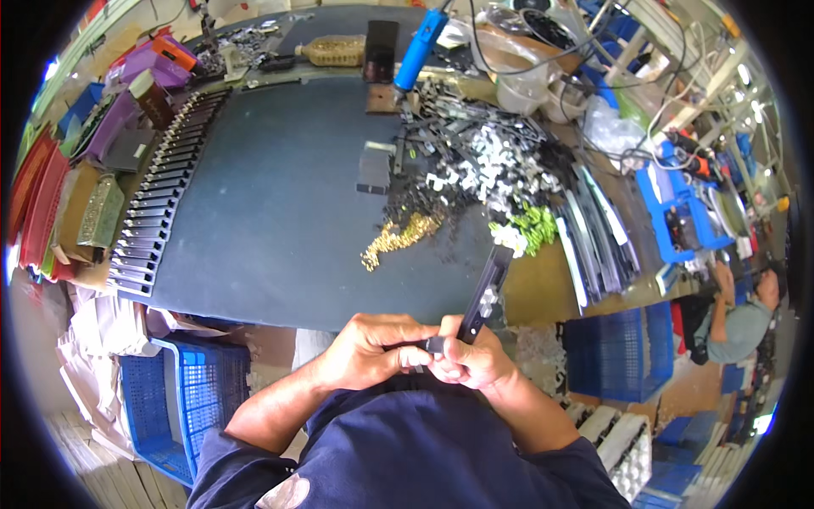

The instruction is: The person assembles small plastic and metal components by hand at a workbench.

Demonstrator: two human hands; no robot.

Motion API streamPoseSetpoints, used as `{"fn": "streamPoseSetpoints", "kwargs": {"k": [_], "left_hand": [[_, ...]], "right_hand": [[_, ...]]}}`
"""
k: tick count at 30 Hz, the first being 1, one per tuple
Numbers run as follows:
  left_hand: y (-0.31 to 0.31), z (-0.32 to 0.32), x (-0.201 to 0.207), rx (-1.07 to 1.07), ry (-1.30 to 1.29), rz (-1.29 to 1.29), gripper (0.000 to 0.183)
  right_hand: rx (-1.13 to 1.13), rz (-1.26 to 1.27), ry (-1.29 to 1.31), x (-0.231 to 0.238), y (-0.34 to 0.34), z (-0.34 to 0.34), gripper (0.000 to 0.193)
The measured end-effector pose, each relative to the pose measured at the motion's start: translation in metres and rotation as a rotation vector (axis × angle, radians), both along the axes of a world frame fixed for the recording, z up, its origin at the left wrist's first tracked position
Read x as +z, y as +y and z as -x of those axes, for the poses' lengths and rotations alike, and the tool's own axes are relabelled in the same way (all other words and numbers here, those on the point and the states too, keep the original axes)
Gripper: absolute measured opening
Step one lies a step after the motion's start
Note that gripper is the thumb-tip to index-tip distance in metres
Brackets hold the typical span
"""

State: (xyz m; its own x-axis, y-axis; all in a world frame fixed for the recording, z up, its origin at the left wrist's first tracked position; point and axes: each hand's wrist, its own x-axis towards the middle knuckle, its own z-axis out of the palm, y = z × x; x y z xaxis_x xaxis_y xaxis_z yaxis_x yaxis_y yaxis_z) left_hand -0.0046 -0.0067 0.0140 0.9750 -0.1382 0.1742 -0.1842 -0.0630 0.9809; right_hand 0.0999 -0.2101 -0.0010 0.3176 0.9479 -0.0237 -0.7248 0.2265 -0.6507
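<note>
My right hand [476, 360] is closed round the lower end of a long black slotted strip [485, 299], which slants up and away over the table's near edge. Light metal bits show in the strip's middle. At its base, a small black piece [435, 344] is pinched in my left hand [375, 346], fingers pointing right; the two hands touch or nearly touch. Beyond the strip's far end lie a cluster of green small parts [536, 227] and white small parts [509, 239]. Further left is a streak of brass-coloured small parts [398, 237].
A row of black strips [161, 199] lines the dark table mat's left side. Heaped white and black parts [492, 165] cover its right half. A blue electric screwdriver [421, 51] hangs above. Blue crates [182, 399] stand below the table edge. Another person [738, 327] works at far right.
</note>
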Motion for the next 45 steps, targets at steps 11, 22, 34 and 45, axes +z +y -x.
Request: {"fn": "streamPoseSetpoints", "kwargs": {"k": [11,22,34,45], "left_hand": [[-0.004,0.021,-0.032,0.212,-0.103,0.373,0.037],[0.043,0.014,-0.011,0.604,-0.086,0.336,0.034],[0.021,-0.005,0.011,0.367,-0.108,-0.522,0.03],[0.022,-0.02,0.004,0.246,-0.115,-0.658,0.032]], "right_hand": [[-0.257,0.353,-0.404,0.002,-0.001,0.022,0.015],[0.001,0.787,-1.164,0.002,-0.023,0.005,0.042],[-0.263,0.56,-1.981,0.034,-0.025,-0.044,0.035],[-0.237,0.56,-1.932,0.029,-0.022,-0.048,0.037]]}}
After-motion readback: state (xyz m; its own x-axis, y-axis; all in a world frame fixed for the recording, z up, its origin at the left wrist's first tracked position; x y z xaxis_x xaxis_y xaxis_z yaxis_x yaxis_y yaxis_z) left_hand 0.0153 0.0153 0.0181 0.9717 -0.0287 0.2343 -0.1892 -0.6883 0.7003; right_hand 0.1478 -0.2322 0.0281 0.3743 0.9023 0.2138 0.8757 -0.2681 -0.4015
